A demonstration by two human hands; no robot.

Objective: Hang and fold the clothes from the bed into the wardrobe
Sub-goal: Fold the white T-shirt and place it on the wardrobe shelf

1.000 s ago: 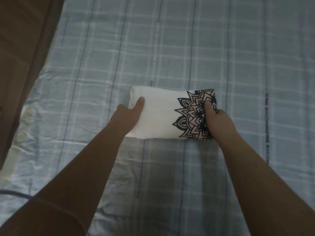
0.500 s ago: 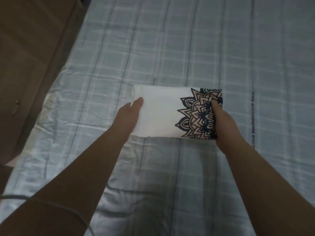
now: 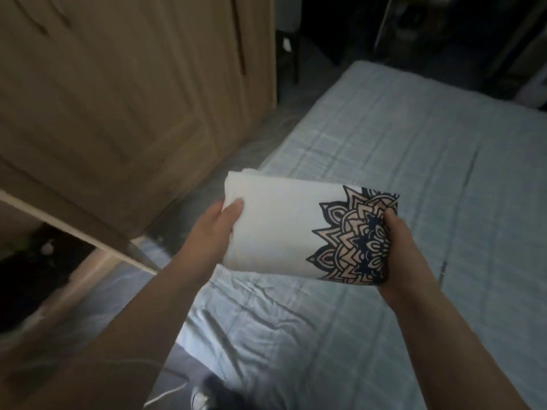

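Folded white shirt (image 3: 278, 229) now lifted off the plaid bed sheet (image 3: 414, 179), left hand (image 3: 213, 235) and right hand (image 3: 396, 250) gripping opposite ends, soft smooth rectangular bundle, navy mandala print (image 3: 352, 238), wooden wardrobe (image 3: 118, 93) alongside.

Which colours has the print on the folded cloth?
Dark navy and pale peach, a mandala print on the white folded cloth, seen in the head view.

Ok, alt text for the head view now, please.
Both hands, left hand and right hand, hold a folded white garment with a dark mandala print above a blue checked bed; a wooden wardrobe stands left.
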